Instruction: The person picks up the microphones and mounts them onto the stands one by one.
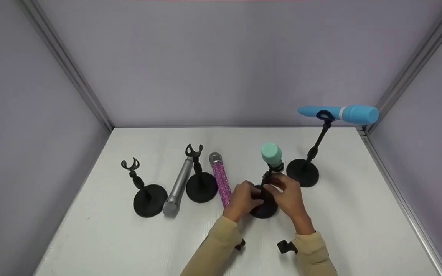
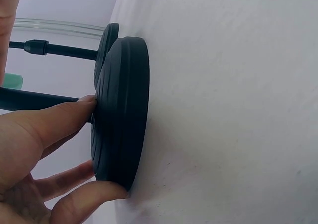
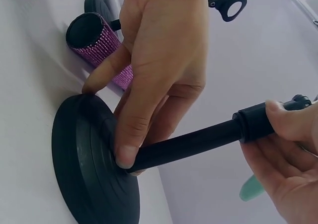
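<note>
A black microphone stand (image 1: 266,209) stands on the table with a mint-green microphone (image 1: 271,154) in its clip. My left hand (image 1: 241,200) pinches the foot of its pole. In the right wrist view, one finger of that hand touches the rim of the round base (image 3: 94,159). Higher up, my right hand (image 1: 290,195) grips the collar (image 3: 253,122) on the pole between thumb and fingers. In the head view the hands partly cover the pole. A pink glitter microphone (image 1: 221,180) lies beside my left hand, its lower end hidden.
To the right, another stand (image 1: 302,173) bears a blue microphone (image 1: 359,114). On the left are two stands with bare clips, one at the far left (image 1: 150,201) and one nearer the middle (image 1: 202,188). A silver microphone (image 1: 178,186) lies between them.
</note>
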Motion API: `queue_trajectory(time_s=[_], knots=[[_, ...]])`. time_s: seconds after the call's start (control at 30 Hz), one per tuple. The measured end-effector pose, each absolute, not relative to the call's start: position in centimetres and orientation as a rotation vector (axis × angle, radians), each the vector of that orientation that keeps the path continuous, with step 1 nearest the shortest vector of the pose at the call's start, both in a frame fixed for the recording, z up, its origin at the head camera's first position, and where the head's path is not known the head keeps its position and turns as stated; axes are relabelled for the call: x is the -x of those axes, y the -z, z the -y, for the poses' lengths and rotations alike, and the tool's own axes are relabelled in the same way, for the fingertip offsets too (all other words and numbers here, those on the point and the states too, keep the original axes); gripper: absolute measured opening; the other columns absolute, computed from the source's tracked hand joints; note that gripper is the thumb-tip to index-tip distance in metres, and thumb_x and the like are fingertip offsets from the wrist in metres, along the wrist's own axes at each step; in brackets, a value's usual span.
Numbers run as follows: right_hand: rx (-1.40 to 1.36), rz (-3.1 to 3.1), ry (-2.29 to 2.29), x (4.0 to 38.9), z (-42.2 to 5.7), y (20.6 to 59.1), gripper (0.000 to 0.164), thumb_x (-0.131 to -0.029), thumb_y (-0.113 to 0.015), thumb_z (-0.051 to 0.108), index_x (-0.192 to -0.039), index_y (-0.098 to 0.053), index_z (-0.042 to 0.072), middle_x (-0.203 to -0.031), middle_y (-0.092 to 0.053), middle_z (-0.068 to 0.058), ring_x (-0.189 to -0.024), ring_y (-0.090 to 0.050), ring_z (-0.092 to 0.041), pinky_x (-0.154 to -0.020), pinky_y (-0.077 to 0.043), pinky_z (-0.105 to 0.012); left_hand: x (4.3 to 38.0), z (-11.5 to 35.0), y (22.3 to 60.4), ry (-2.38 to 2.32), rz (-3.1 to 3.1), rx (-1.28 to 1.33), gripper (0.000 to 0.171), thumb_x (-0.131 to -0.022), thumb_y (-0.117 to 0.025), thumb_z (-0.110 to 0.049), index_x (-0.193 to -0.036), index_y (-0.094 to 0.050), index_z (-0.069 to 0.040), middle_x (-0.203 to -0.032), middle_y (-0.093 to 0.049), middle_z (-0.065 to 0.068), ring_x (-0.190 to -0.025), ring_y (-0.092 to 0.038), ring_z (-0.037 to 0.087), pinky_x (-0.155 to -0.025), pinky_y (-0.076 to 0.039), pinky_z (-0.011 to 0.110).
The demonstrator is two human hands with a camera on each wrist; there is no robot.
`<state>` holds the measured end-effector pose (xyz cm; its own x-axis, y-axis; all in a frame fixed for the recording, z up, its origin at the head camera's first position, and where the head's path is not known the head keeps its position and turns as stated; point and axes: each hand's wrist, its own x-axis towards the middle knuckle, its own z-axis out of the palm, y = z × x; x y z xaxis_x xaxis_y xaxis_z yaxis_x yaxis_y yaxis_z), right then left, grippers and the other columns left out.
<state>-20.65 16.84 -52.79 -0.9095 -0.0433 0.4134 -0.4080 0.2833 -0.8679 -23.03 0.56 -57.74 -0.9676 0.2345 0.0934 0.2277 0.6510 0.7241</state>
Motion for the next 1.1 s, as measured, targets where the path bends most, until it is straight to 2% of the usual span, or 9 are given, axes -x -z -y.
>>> queue_trajectory(time_s=[0.33,0.57,0.9,1.1], knots=[[-0.373,2.248,-1.618,20.78,-16.6,53.09,0.025,-0.083,-0.08,-0.006,-0.106,-0.075,0.002,-0.103,-0.077,-0.013,-0.098,-0.076,-0.03,-0.091,-0.061,-0.041,22.97,-0.59,57.75,-1.23,-2.844,-0.384,0.022,-0.082,-0.088,-0.018,-0.102,-0.082,-0.009,-0.104,-0.073,0.004,-0.099,-0.068,0.018,-0.092,-0.057,0.035],[-0.362,2.248,-1.598,20.87,-16.61,53.19,0.025,-0.082,-0.082,-0.005,-0.105,-0.076,0.004,-0.102,-0.078,-0.01,-0.096,-0.077,-0.026,-0.09,-0.062,-0.034,23.06,-0.57,57.65,-1.24,-2.861,-0.451,0.015,-0.079,-0.089,-0.015,-0.093,-0.084,-0.012,-0.095,-0.076,0.001,-0.094,-0.068,0.014,-0.087,-0.057,0.032],[-0.358,2.241,-1.591,20.87,-16.6,53.14,0.025,-0.081,-0.083,-0.004,-0.104,-0.076,0.003,-0.101,-0.078,-0.011,-0.094,-0.077,-0.025,-0.089,-0.062,-0.032,23.05,-0.55,57.58,-1.232,-2.861,-0.413,0.018,-0.079,-0.089,-0.016,-0.096,-0.083,-0.011,-0.098,-0.076,0.003,-0.095,-0.069,0.016,-0.087,-0.057,0.032],[-0.35,2.23,-1.59,20.96,-16.44,53.15,0.027,-0.078,-0.083,-0.008,-0.103,-0.075,0.0,-0.101,-0.078,-0.014,-0.094,-0.077,-0.026,-0.089,-0.062,-0.036,23.07,-0.55,57.58,-1.233,-2.851,-0.387,0.019,-0.08,-0.089,-0.017,-0.097,-0.083,-0.011,-0.099,-0.075,0.003,-0.096,-0.069,0.017,-0.088,-0.057,0.034]])
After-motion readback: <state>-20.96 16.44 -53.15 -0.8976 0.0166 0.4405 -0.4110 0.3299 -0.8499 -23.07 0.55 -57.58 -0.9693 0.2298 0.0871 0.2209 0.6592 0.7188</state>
